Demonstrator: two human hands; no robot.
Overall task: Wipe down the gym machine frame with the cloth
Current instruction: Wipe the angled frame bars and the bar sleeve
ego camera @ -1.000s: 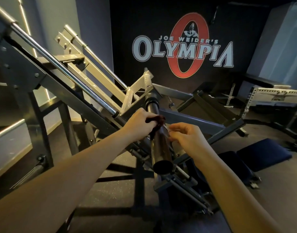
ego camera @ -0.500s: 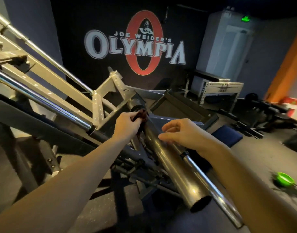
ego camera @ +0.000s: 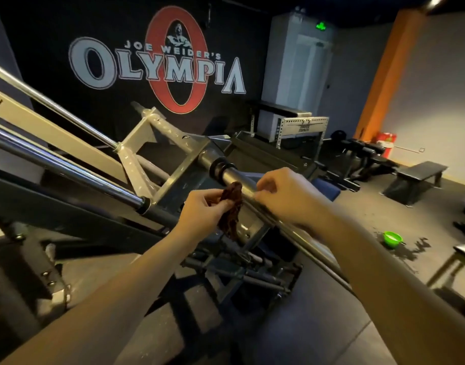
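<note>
The cloth (ego camera: 231, 209) has come off the chrome bar (ego camera: 230, 177). Half a second ago it was bunched against the metal close to the black collar (ego camera: 218, 167); now it dangles at centre frame as a dark, crumpled strip. The left hand (ego camera: 205, 210) has drawn back toward the lower left and pinches the cloth's upper end between thumb and fingertips, with the rest hanging free just beside the bar. Whether the fabric brushes the metal cannot be told.

The right hand (ego camera: 284, 192), right of centre, hovers over the bar with its fingers loosely curled toward the cloth. Nothing shows between them, and any contact with the bar is unclear.

The bar runs from the collar down toward the lower right, passing behind the right forearm. It is joined to the pale grey machine frame (ego camera: 144, 143), which fills the left half of the picture.

In the background a green bowl (ego camera: 392, 238) sits on the floor at right beside a dark wet patch (ego camera: 415, 248), and a bench (ego camera: 421, 172) stands above it.

The wiping looks paused: the person appears to be regathering or refolding the cloth before the next stroke. Most of the frame is probably yet to be wiped.
</note>
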